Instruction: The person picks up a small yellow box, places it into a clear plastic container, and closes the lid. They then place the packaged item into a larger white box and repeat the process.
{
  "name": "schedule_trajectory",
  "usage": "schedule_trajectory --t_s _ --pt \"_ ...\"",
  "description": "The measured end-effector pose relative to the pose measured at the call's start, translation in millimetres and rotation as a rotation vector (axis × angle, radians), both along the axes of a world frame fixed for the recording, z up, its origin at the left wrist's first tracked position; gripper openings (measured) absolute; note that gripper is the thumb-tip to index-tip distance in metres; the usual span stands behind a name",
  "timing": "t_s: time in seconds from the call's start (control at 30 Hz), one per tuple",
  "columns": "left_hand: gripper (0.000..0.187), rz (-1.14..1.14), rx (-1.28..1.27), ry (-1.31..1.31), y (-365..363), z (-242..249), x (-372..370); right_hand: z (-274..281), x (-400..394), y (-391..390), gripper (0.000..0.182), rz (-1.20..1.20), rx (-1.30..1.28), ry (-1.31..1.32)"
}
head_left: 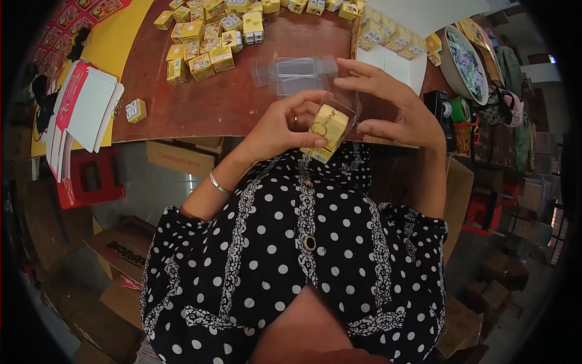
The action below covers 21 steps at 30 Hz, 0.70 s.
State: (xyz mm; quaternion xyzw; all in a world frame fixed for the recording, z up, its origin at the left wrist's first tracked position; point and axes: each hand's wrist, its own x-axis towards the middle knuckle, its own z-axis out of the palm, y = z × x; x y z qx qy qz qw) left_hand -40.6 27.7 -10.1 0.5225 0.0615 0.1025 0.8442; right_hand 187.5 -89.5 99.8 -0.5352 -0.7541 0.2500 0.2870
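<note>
My left hand is closed round a small yellow printed box, held tilted just over the table's front edge. A clear plastic box surrounds its upper end, and its open side points toward my right hand. That hand hovers close by with thumb and fingers spread apart, fingertips right beside the clear plastic. Behind both hands, flattened clear plastic boxes lie on the brown table. A single small yellow box with a white dotted face stands off to the left.
Many yellow boxes cluster at the table's back. More sit in an open white carton at the right. Printed cards overhang the left edge. A bowl of wrapped pieces and green tape are far right. A red stool stands below left.
</note>
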Motion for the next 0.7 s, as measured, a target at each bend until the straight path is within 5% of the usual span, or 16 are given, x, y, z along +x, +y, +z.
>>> schedule_trajectory --t_s 0.17,0.3,0.5,0.7 --pt "0.084 0.327 0.070 -0.097 -19.3 -6.8 -6.1 -46.2 -24.7 -34.2 0.071 -0.331 -0.009 0.415" --pt "0.078 0.342 0.179 -0.132 -35.2 -17.8 -9.2 -100.5 -75.5 -51.7 0.063 -0.465 0.002 0.816" --pt "0.056 0.132 0.058 0.001 -39.9 -43.8 -27.0 -138.4 -97.3 -73.3 0.045 -0.570 -0.048 0.889" --pt "0.036 0.229 0.209 -0.014 -37.0 -38.2 -25.2 -140.2 -96.2 -71.4 0.037 -0.496 0.137 0.592"
